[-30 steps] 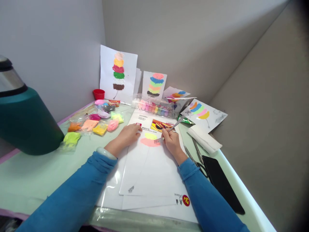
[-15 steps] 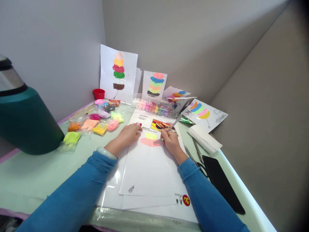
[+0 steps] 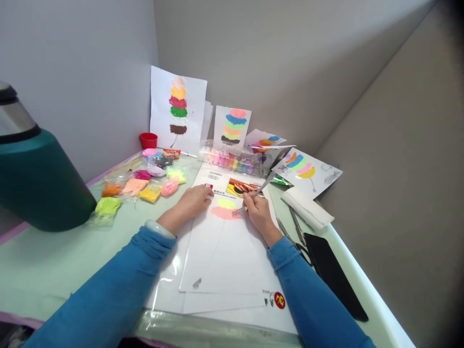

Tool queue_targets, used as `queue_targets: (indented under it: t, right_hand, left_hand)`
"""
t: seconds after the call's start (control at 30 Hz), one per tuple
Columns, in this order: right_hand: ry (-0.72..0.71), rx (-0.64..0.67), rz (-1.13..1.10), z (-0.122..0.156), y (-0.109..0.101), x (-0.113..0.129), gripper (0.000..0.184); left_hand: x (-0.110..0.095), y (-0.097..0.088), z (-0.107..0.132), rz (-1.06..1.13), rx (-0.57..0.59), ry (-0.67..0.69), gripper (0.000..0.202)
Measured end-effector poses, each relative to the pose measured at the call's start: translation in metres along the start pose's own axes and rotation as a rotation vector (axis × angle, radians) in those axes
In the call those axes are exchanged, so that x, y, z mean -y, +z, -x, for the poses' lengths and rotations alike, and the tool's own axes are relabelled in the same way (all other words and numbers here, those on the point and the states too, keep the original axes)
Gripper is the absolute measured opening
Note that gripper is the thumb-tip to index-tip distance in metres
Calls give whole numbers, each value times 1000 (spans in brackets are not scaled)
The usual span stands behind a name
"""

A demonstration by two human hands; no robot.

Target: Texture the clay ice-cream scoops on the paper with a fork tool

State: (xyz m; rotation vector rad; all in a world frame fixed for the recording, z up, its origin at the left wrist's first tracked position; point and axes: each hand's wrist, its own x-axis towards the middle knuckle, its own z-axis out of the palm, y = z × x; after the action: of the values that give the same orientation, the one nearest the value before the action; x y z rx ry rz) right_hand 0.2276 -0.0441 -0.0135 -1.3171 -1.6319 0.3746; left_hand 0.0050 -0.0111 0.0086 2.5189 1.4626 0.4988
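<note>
Plain grey walls (image 3: 235, 58) close in around a pale green table (image 3: 47, 270); for directions, the pink patch (image 3: 221, 213) on the upper part of the white sheet (image 3: 213, 256) is the dial's centre, with twelve toward the back. At three o'clock, the right hand (image 3: 259, 212) grips a metal fork (image 3: 267, 181) between thumb and fingers, handle slanting up toward two, tines at the patch's right side; whether they press into it I cannot tell. A yellow patch (image 3: 226, 203) adjoins the pink at twelve. Between nine and ten, the left hand (image 3: 192, 200) lies palm down by the sheet's edge, fingers loosely extended, with nothing visible in its hold. A small grey scribble (image 3: 196, 283) marks the sheet at seven.

Farther out, a clear plastic case (image 3: 232, 160) of coloured pieces sits at twelve, before a small banded drawing (image 3: 232, 126). A taller banded drawing (image 3: 179, 108) leans at eleven. Bagged colours (image 3: 150, 194) cluster near ten, and a teal bottle (image 3: 43, 183) stands at nine. White folded tissue (image 3: 307, 208) lies at three, scissors (image 3: 305, 254) just past it, and a black phone-like slab (image 3: 337, 275) at four.
</note>
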Motion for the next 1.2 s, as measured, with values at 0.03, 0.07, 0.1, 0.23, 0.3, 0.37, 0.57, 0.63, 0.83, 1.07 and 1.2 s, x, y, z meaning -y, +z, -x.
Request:
queue_targets:
  t: [0.03, 0.07, 0.1, 0.23, 0.3, 0.37, 0.57, 0.63, 0.83, 1.07, 1.2]
  right_hand:
    - [-7, -4, 5, 0, 0, 0, 42]
    - [-16, -2, 7, 0, 0, 0, 42]
    - [-24, 2, 4, 0, 0, 0, 42]
    - [-30, 36, -12, 0, 0, 0, 39]
    - [-34, 61, -16, 1, 0, 0, 37]
    - [-47, 86, -20, 1, 0, -1, 36]
    - [-45, 69, 3, 1, 1, -1, 39]
    - [-34, 50, 3, 1, 1, 0, 40]
    - [-18, 43, -16, 0, 1, -1, 40]
    - [2, 31, 10, 0, 1, -2, 41]
    - [27, 14, 39, -1, 0, -3, 43]
  left_hand:
    - [0, 0, 0, -1, 1, 0, 30]
    - [-1, 0, 0, -2, 3, 0, 31]
    - [-1, -1, 0, -3, 5, -1, 31]
    - [-2, -1, 0, -8, 6, -2, 31]
    - [-1, -2, 1, -5, 2, 2, 31]
    - [-1, -2, 1, 0, -2, 2, 31]
    - [0, -1, 1, 11, -7, -3, 30]
    - [-1, -1, 1, 11, -5, -2, 30]
    - [-3, -3, 1, 0, 0, -3, 30]
    - [0, 0, 0, -20, 5, 5, 31]
    - [2, 2, -1, -14, 8, 8, 31]
